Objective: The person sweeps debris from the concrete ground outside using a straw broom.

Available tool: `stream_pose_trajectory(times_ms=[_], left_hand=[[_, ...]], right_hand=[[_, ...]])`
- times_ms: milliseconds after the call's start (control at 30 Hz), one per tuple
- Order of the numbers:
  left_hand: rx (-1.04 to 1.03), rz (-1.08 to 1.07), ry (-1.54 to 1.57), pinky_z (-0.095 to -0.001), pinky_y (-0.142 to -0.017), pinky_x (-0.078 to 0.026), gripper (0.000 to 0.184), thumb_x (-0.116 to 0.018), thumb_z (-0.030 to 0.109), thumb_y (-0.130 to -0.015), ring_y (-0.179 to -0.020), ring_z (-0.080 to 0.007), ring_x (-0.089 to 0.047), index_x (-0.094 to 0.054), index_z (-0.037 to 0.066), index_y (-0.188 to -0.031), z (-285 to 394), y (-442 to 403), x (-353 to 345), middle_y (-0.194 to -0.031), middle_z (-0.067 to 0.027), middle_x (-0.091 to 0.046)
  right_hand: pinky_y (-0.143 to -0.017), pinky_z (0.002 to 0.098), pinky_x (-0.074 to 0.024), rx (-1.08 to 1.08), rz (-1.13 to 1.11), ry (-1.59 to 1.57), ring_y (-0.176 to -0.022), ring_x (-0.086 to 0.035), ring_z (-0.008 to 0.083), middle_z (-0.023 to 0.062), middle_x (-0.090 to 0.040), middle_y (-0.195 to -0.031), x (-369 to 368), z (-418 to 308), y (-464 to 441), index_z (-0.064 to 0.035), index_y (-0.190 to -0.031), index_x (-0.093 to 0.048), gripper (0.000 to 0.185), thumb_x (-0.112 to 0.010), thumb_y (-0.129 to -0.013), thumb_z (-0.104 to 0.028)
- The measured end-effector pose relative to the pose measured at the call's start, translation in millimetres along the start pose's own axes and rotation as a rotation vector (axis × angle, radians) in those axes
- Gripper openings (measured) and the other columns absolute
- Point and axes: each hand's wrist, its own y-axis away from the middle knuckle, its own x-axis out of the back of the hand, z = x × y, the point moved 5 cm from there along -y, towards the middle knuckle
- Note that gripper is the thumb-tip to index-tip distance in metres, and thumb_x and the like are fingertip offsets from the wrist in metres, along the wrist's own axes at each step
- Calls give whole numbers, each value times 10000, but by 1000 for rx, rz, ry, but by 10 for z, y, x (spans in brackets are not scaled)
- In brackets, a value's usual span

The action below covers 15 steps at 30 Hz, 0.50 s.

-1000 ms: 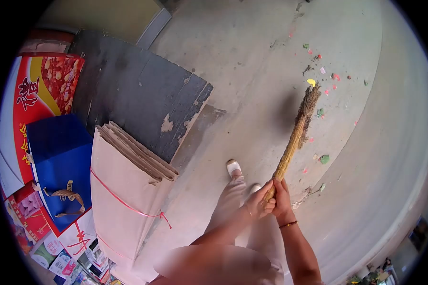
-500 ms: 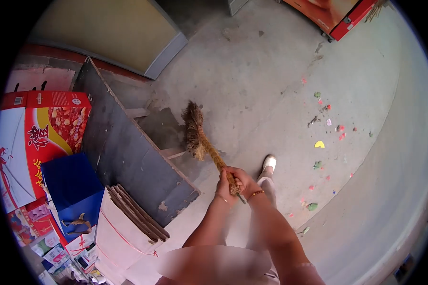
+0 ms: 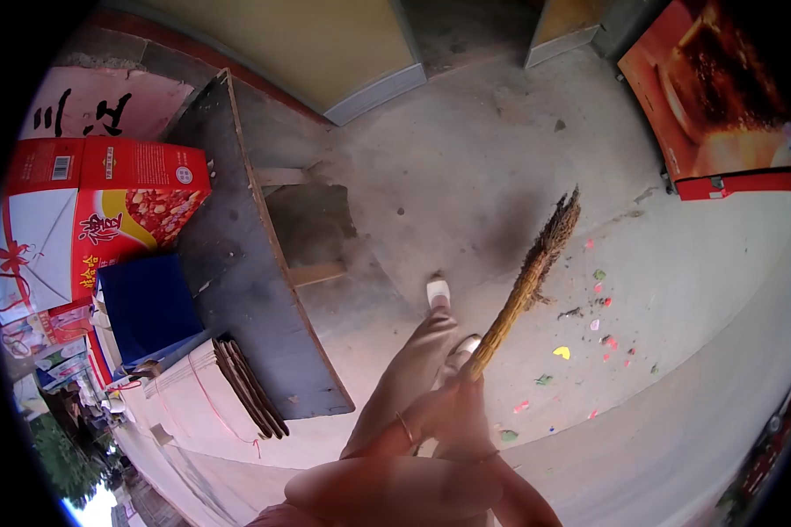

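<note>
A straw broom (image 3: 516, 303) points up and to the right from my body, its brown bristles over the concrete floor. My left hand (image 3: 437, 411) and my right hand (image 3: 468, 422) are close together around the lower end of its handle, both blurred by motion. Small scraps lie on the floor right of the bristles, among them a yellow piece (image 3: 562, 352), a green leaf (image 3: 544, 380) and several red and pink bits.
A dark board (image 3: 259, 290) stands at the left, beside folded cardboard (image 3: 211, 386) tied with red string, a blue box (image 3: 149, 307) and a red carton (image 3: 141, 189). A red and orange cabinet (image 3: 721, 97) is at the upper right. My white shoes (image 3: 438, 288) are on the floor.
The broom has swung from the right side over to the left by the board, then back to the right with both hands on it. The view has shifted, showing more of the cabinet.
</note>
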Motion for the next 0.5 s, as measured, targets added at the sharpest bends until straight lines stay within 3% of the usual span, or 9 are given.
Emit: stream_pose_trajectory(times_ms=[67,100,200,233,267,300,400,500], left_hand=[[-192,453,-95,-224,-340,-277,419,-417,553,-819,-360,-95,-361,-461,154,-696,359,392,-160,-532,2,-425],[-206,442,-77,-224,-340,-277,419,-417,553,-819,-360,-95,-361,-461,154,-696,509,372,-217,-532,2,-425],[-620,328,271,-234,-354,-312,423,-412,553,-821,-385,-107,-404,-476,145,-729,1322,271,-220,-546,-4,-453],[-692,442,271,-241,-369,-332,416,-397,543,-831,-406,-114,-418,-478,144,-748,1639,254,-87,-555,-3,-455],[-756,567,283,-248,-383,-351,410,-381,534,-841,-427,-121,-431,-480,143,-767,1914,262,58,-565,-1,-456],[-810,453,351,-244,-400,-355,401,-362,515,-855,-458,-120,-439,-477,138,-781,2262,271,125,-582,1,-456],[-940,165,570,-265,-410,-399,387,-331,457,-887,-461,-141,-466,-454,112,-761,3320,300,352,-565,-15,-464],[-819,181,701,-270,-406,-397,391,-338,455,-886,-450,-153,-462,-437,105,-743,3991,327,361,-550,-27,-459]], right_hand=[[-604,225,-443,-71,-77,-60,-705,-503,96,23,-506,-817,-304,-130,-266,-110,-1105,-387,229,-393,-901,-215],[-613,228,-446,-109,-113,-88,-713,-508,98,24,-513,-821,-469,-222,-397,-107,-1104,-394,231,-398,-899,-214],[-464,202,-412,-553,-334,-218,-561,-488,74,18,-515,-731,-1085,-510,-1087,-87,-996,-476,203,-450,-866,-242],[-391,190,-378,-676,-349,-221,-479,-458,62,9,-500,-660,-1318,-597,-1344,-84,-928,-509,184,-471,-849,-245],[-342,187,-320,-780,-502,-171,-412,-396,54,-10,-457,-587,-1567,-716,-1617,-84,-847,-509,157,-485,-832,-238],[-292,184,-263,-888,-659,-120,-345,-335,46,-29,-414,-515,-1822,-814,-1868,-85,-766,-508,155,-498,-816,-232],[-258,196,-191,-849,-585,18,-279,-233,55,-68,-307,-419,-2509,-885,-2665,-106,-630,-450,209,-492,-804,-212],[-242,196,-187,-844,-478,-80,-262,-239,59,-68,-318,-406,-2821,-702,-3357,-104,-625,-452,231,-492,-813,-230]])
